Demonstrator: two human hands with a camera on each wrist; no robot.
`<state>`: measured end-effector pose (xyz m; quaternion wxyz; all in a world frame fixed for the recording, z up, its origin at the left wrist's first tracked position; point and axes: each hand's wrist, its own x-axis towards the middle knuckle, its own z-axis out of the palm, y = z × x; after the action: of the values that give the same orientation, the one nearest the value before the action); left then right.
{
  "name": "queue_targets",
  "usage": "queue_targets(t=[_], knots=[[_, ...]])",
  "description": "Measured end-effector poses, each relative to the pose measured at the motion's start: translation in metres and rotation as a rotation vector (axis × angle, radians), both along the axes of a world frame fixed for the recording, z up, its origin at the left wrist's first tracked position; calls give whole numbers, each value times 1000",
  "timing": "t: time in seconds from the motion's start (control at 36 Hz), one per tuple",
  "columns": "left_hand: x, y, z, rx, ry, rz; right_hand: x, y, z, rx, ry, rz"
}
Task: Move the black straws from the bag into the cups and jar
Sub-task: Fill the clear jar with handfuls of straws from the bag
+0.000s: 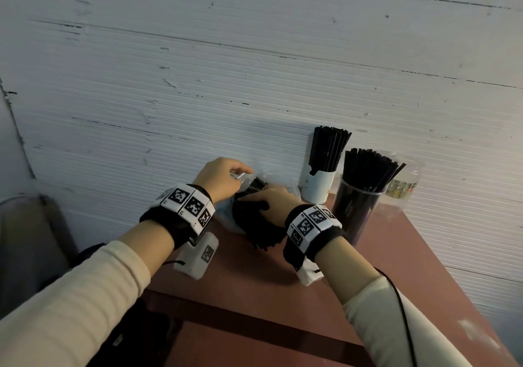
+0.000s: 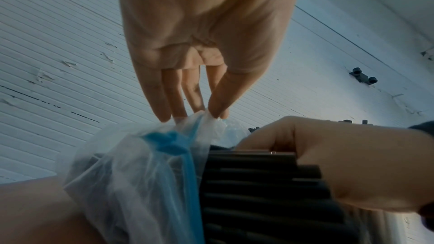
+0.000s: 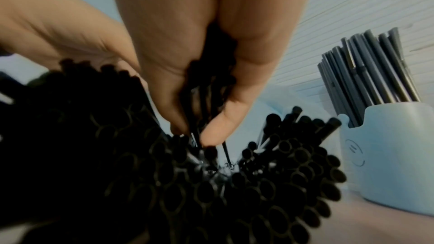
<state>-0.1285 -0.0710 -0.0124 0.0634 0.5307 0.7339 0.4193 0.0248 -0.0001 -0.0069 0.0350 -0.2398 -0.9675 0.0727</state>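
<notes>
A clear plastic bag (image 1: 226,213) with a blue drawstring (image 2: 187,173) lies on the reddish table, a thick bundle of black straws (image 1: 260,230) sticking out toward me. My left hand (image 1: 220,178) pinches the bag's edge (image 2: 211,118) between thumb and fingers. My right hand (image 1: 271,201) grips a bunch of the black straws (image 3: 209,84) at the bag's mouth, thumb and fingers curled round them. A white cup (image 1: 318,185) and a clear jar (image 1: 356,205) to the right both hold upright black straws.
A white ribbed wall (image 1: 254,69) stands close behind the table (image 1: 254,281). A second clear container (image 1: 404,185) sits behind the jar. The table's left edge drops off below my left forearm, with a grey shape (image 1: 25,239) beside it.
</notes>
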Motion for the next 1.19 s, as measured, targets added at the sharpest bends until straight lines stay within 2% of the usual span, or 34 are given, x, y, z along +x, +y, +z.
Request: queue_targets(t=[0.08, 0.17, 0.36, 0.56, 0.67, 0.75, 0.94, 1.0, 1.11, 1.19], knots=[[1, -1, 2, -18, -6, -6, -2, 0, 7, 28, -33, -45], [3, -2, 2, -33, -7, -16, -1, 3, 6, 64, 24, -41], [7, -4, 4, -40, 2, -15, 4, 12, -3, -70, 218, -58], [11, -8, 0, -59, 15, -23, 21, 16, -2, -105, 264, -48], [19, -9, -4, -37, 204, -28, 41, 19, 0, -99, 287, -52], [33, -5, -5, -2, 318, -125, 57, 17, 7, -92, 283, -44], [64, 16, 0, -99, 673, -219, 85, 5, 15, -29, 238, -4], [72, 22, 0, -132, 697, -260, 93, 0, 17, 5, 223, 20], [84, 27, 2, -216, 606, -339, 106, -7, 21, 22, 247, 70], [91, 29, 3, -226, 664, -323, 115, -7, 23, 8, 289, 96]])
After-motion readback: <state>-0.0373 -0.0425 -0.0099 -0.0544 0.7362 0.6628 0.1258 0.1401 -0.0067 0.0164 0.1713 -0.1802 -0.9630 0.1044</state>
